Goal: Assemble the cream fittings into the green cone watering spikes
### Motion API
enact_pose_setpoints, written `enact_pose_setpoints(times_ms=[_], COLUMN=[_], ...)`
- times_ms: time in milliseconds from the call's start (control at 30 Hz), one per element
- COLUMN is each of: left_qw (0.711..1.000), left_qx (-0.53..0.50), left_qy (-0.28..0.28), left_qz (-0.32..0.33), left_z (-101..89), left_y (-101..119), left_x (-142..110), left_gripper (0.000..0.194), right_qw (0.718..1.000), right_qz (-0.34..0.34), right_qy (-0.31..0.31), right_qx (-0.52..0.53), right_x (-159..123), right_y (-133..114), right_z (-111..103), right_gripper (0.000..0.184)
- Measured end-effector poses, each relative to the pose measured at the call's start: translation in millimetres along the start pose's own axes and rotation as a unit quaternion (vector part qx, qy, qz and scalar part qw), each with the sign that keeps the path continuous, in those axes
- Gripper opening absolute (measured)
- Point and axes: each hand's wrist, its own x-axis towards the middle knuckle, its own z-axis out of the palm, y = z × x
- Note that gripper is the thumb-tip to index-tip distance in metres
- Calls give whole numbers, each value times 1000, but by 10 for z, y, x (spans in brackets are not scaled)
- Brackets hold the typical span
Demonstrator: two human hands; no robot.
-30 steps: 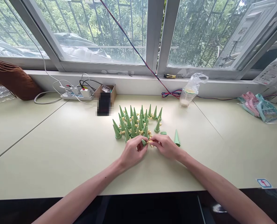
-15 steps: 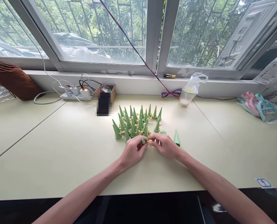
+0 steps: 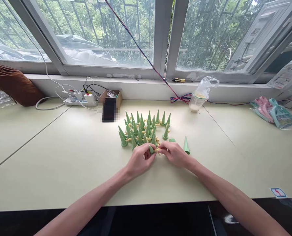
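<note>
Pale tabletop [image 3: 234, 167] | 2 hands [image 3: 140, 159] [image 3: 175, 155] pinching | left: green cone [image 3: 151, 149] | right: yellow piece [image 3: 157, 149] alongside

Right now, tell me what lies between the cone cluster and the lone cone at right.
Head view: a small green piece, just beyond the right hand.

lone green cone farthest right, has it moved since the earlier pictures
No, the lone green cone stands in the same place relative to the table seam.
</note>
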Motion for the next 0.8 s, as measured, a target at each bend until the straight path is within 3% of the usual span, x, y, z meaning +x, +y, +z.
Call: enact_pose_setpoints(times_ms=[400,567,800], left_qw=[1000,1000,999], left_qx=[-2,-5,-12], left_qy=[-6,-10,-11], left_qz=[-3,-11,-27], left_z=[5,1,5], left_y=[6,-3,-5], left_x=[3,6,5], left_gripper=[3,5,4], right_qw=[1000,1000,1000], right_qz=[4,13,0], right_qy=[-7,-7,-5], right_qx=[-26,-6,9], right_x=[14,6,-4], right_y=[14,5,36], right_z=[12,-14,-21], right_gripper=[27,8,5])
